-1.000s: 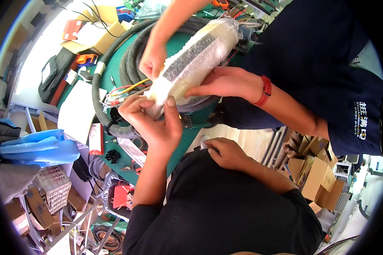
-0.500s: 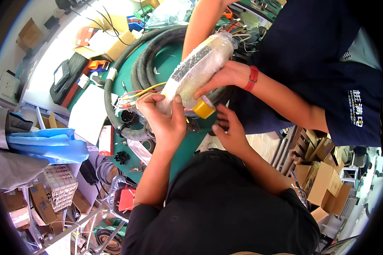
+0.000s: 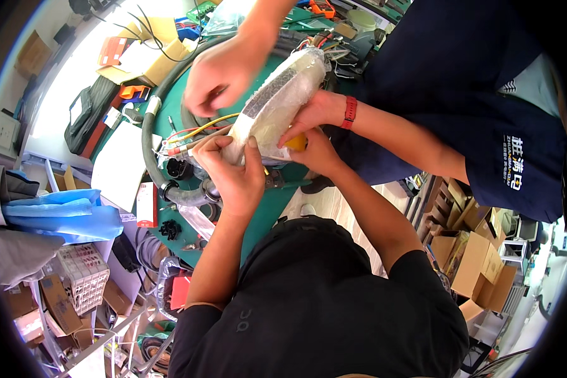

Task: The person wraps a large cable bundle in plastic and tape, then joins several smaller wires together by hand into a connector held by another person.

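A long bundle (image 3: 277,104) in clear bubble wrap, with a dark strip along it, slants above the table. My left hand (image 3: 233,173) pinches its lower end between thumb and fingers. My right hand (image 3: 320,152) closes on a roll of yellow tape (image 3: 298,142) against the bundle's underside; its fingertips are partly hidden. A co-worker's hand (image 3: 318,113) with a red wristband supports the bundle from the right. That person's other hand (image 3: 223,79), blurred, hangs over the table left of the bundle.
Thick black cable (image 3: 150,142) curves across the green table (image 3: 249,234). A white sheet (image 3: 120,167), a red-and-white box (image 3: 147,205) and black connector parts (image 3: 170,229) lie to the left. An open carton (image 3: 142,60) stands at the back. The co-worker's navy-clad body (image 3: 422,69) fills the right.
My right hand has moved up and taken hold of the yellow tape roll. The co-worker's other hand has come out from behind the bundle to the left. My left hand keeps its pinch.
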The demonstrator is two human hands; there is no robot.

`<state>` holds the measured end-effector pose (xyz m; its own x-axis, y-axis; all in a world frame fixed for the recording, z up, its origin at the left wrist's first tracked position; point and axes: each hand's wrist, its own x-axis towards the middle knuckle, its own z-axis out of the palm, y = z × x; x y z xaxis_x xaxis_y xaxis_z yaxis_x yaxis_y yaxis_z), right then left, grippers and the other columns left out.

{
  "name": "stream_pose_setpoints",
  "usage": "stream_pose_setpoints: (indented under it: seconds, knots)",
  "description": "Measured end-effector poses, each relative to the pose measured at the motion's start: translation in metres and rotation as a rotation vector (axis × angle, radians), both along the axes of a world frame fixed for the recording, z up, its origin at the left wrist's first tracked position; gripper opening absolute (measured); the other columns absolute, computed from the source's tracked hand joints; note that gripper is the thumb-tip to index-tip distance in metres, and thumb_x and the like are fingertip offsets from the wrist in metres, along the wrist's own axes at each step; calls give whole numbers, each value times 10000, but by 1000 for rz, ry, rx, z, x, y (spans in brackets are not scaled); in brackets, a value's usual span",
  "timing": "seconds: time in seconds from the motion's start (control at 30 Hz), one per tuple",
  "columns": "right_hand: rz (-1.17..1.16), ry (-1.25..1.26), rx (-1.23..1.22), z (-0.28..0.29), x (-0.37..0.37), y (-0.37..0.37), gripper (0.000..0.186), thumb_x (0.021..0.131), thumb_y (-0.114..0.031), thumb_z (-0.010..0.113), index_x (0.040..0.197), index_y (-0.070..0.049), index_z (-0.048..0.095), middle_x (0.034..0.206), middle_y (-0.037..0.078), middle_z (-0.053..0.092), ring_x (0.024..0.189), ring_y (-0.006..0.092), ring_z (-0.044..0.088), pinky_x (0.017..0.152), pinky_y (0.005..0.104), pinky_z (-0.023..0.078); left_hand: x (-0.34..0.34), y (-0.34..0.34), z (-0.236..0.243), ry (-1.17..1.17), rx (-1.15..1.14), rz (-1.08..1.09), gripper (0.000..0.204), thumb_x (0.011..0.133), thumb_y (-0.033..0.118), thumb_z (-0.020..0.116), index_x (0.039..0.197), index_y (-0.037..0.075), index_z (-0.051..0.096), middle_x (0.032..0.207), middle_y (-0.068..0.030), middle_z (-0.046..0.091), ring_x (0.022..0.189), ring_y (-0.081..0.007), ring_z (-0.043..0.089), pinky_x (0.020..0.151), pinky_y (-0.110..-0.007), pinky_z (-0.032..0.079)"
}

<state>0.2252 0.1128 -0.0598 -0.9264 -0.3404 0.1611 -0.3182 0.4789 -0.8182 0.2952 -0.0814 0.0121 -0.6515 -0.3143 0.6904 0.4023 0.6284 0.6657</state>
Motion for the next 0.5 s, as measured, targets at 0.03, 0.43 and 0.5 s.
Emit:
stream_pose_setpoints:
  seconds: [0.03, 0.43, 0.5]
  knots:
    - [12, -4, -26, 1, 7, 1, 589, 744, -131, 756, 1269, -4, 523, 1210, 203, 619, 1160, 348, 594, 982, 415, 468, -1, -1, 1, -9, 0, 3, 397, 804, 21, 732, 1051, -7, 423, 1080, -174, 445, 1006, -305, 455, 920, -418, 379]
    - [-110, -137, 73, 10, 53, 7, 384, 827, -264, 747, 1152, -74, 670, 1029, 91, 724, 966, 194, 695, 795, 320, 536, -9, 4, -23, -67, 277, -58, 415, 791, 9, 763, 1044, 3, 434, 1064, -167, 461, 967, -293, 483, 859, -388, 418]
    - [-53, -97, 203, 12, 57, 12, 400, 814, -259, 759, 1158, -74, 669, 1027, 79, 727, 958, 179, 696, 795, 309, 536, -7, 3, -19, -36, 130, -33, 422, 781, 19, 782, 1020, 14, 434, 1056, -165, 466, 971, -289, 484, 854, -386, 418]
